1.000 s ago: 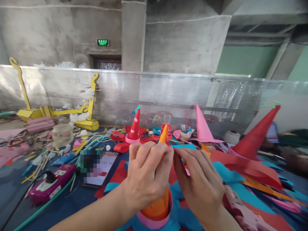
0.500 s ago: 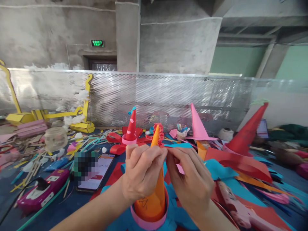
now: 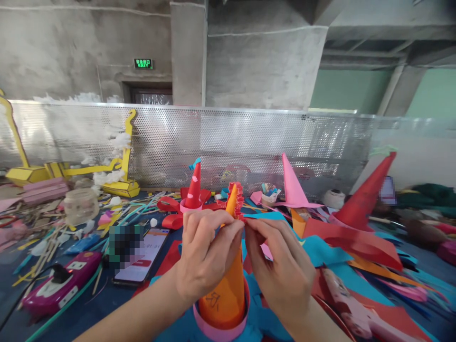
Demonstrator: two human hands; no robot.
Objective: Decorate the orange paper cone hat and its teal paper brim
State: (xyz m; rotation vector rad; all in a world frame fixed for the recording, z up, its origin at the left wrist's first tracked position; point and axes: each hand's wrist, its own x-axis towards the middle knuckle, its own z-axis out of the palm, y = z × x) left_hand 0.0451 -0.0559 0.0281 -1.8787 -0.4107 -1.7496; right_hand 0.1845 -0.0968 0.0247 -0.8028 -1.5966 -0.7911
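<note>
An orange paper cone [image 3: 223, 301] with a pink band round its base stands upright before me on blue paper. A red ruffled paper strip [image 3: 235, 190] runs down beside its tip to my fingers. In front of the cone's upper part, my left hand [image 3: 210, 249] is closed, thumb and fingertips pinching the strip by the cone. My right hand [image 3: 281, 266] pinches the red strip at the same spot, its fingertips almost meeting the left ones. The lower end of the strip is mostly hidden by my fingers.
Behind stand a red cone hat [image 3: 194, 187], a pink cone hat [image 3: 294, 185] and a larger red cone [image 3: 368, 194]. A phone [image 3: 144, 259] and a purple power strip [image 3: 64, 285] lie left. A pink glue gun [image 3: 351, 304] lies right among coloured paper.
My left hand's fingers have rolled and straightened a little, with the knuckles less curled. The right hand has shifted slightly and stays at the strip. The cone stands where it was.
</note>
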